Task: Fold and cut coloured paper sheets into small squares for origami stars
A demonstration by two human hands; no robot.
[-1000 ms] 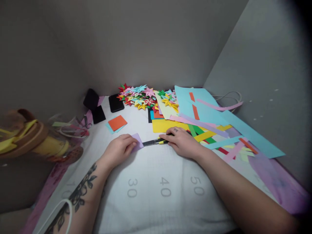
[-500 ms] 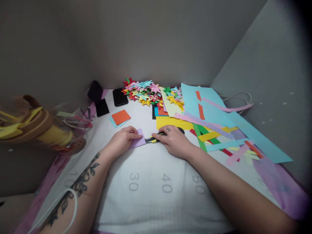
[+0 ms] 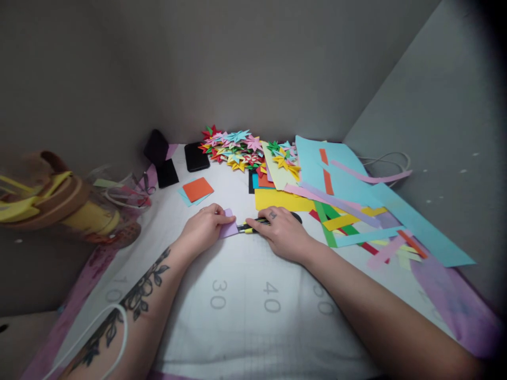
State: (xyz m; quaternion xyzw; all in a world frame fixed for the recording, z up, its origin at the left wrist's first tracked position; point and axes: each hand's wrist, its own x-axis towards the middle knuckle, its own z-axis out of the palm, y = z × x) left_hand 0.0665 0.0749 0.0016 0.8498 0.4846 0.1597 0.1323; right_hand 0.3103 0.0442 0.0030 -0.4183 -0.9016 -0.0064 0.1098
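Small, flat and straight-edged, the pale purple paper (image 3: 229, 228) lies near the frame's center, between both hands. The left hand (image 3: 203, 228) pinches its left side, thumb on top; the right hand (image 3: 285, 233) grasps a black-and-yellow utility knife (image 3: 249, 229), tip at the paper's right edge.

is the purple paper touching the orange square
Apart: the head view plainly shows white surface between the purple paper and the orange square.

Papercraft table (image 3: 249, 338) with folded stars (image 3: 237, 138)
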